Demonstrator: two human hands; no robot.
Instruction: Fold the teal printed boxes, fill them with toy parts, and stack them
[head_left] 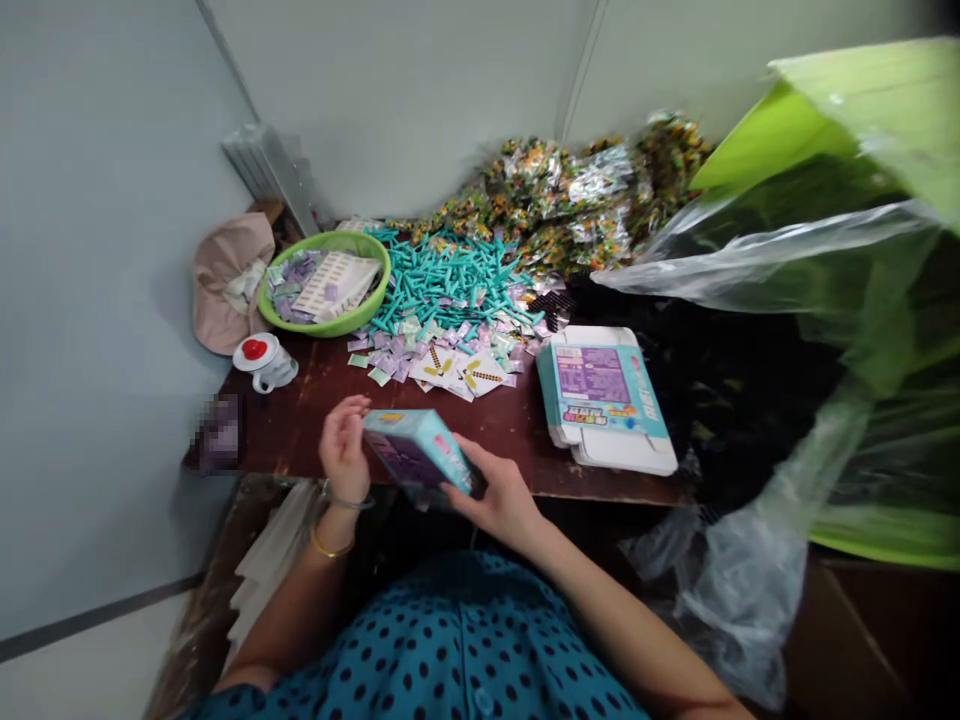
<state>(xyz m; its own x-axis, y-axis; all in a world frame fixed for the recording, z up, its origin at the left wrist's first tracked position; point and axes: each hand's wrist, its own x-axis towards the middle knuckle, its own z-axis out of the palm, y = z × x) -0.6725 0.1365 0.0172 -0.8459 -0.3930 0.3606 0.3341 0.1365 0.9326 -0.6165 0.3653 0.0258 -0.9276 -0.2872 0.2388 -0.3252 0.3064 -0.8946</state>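
A small turquoise and purple cardboard box is tilted in front of me, above the table's front edge. My right hand grips its right end, thumb on the near side and fingers behind. At the box's left end is my left hand, its fingers curled and touching the end near the top corner. What lies inside the box is hidden. To the right, a stack of flattened boxes in the same print lies on the table. White cards with pickaxe pictures lie beyond my hands.
Behind the cards spreads a heap of turquoise sticks among small sachets. A green basket and a lidded mug stand left. Patterned foil packets pile at the back. Clear plastic hangs at right.
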